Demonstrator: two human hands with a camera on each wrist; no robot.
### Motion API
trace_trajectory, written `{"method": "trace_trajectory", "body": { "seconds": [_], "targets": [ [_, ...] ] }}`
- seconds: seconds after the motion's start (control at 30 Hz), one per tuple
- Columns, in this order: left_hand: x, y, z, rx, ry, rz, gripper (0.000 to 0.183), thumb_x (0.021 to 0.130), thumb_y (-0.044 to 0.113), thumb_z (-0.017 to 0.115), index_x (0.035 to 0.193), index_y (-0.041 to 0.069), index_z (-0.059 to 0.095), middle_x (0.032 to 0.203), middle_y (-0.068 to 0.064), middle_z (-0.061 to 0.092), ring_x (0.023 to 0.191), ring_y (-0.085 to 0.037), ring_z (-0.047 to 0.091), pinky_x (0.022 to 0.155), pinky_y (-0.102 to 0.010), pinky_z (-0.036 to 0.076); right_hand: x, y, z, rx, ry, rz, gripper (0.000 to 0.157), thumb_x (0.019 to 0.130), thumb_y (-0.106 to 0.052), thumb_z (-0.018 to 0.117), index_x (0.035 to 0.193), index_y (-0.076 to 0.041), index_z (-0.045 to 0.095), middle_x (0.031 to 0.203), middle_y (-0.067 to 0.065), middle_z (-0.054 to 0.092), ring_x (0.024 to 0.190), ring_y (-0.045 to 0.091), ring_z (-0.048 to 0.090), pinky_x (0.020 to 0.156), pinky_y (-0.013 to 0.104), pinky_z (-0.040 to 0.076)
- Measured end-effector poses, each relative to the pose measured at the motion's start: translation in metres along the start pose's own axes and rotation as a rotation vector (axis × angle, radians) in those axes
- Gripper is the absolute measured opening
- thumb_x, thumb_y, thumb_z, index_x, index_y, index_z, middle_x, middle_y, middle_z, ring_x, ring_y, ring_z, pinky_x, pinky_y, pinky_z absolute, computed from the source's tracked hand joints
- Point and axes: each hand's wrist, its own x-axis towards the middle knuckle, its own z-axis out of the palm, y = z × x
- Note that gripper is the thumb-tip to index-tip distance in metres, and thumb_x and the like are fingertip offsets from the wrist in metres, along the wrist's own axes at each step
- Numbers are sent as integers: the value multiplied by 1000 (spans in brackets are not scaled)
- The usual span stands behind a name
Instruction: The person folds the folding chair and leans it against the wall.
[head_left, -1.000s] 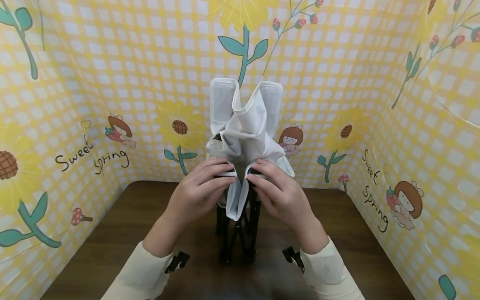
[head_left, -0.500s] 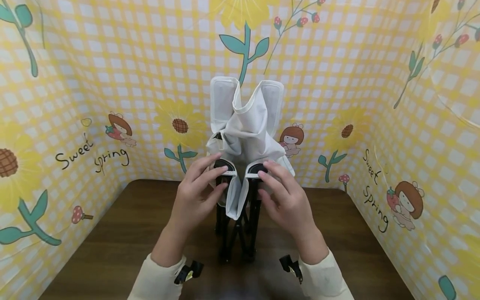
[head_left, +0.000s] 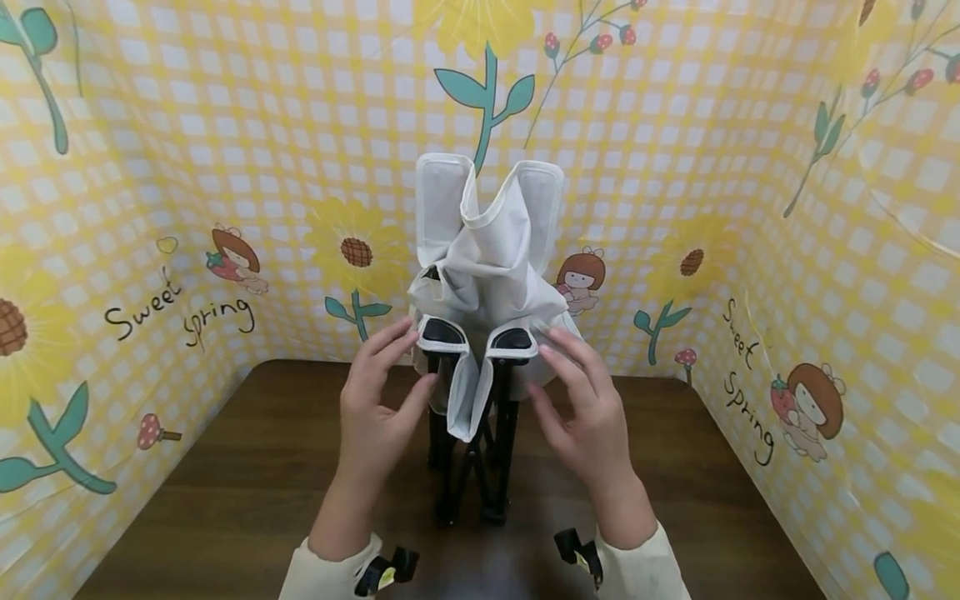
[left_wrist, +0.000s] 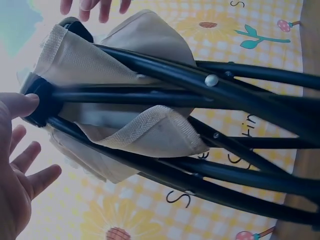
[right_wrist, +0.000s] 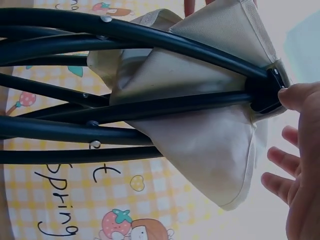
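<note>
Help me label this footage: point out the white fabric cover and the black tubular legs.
White fabric cover (head_left: 497, 268), head view: on its creased middle.
Black tubular legs (left_wrist: 185, 98), left wrist view: on one tube, partway along.

The folded fabric (head_left: 491, 250) was white, the tubular legs (right_wrist: 175, 104) black, the cloth backdrop (head_left: 300, 125) yellow-checked, the wooden table (head_left: 247, 500) brown.
</note>
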Motion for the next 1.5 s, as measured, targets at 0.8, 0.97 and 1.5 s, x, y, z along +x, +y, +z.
{"method": "trace_trajectory", "body": {
  "seconds": [0.8, 0.97, 1.5],
  "targets": [
    [-73, -8, -5, -126, 62, -597, 48, 90, -10, 72, 134, 6, 63, 134, -11, 64, 125, -20, 61, 102, -23, 51, -32, -26, 7, 57, 265, 360, 44, 87, 5, 73, 127, 13, 59, 126, 30, 61, 122, 35, 57, 112, 28, 42],
    [-85, -14, -3, -152, 56, -744, 43, 91, -9, 71, 131, 6, 64, 129, -6, 65, 123, -22, 63, 99, -23, 54, -35, -35, 6, 101, 234, 488, 51, 80, 19, 72, 128, 15, 57, 126, 31, 60, 122, 30, 56, 110, 24, 43],
    [-117, -26, -1, -83, -51, -954, 28, 95, 3, 72, 122, 6, 69, 123, -12, 68, 117, -23, 64, 94, -16, 52, -74, -27, 16, 270, 176, 889, 51, 93, 6, 69, 140, 3, 49, 120, 25, 66, 101, 42, 66, 87, 20, 53]
  ]
}}
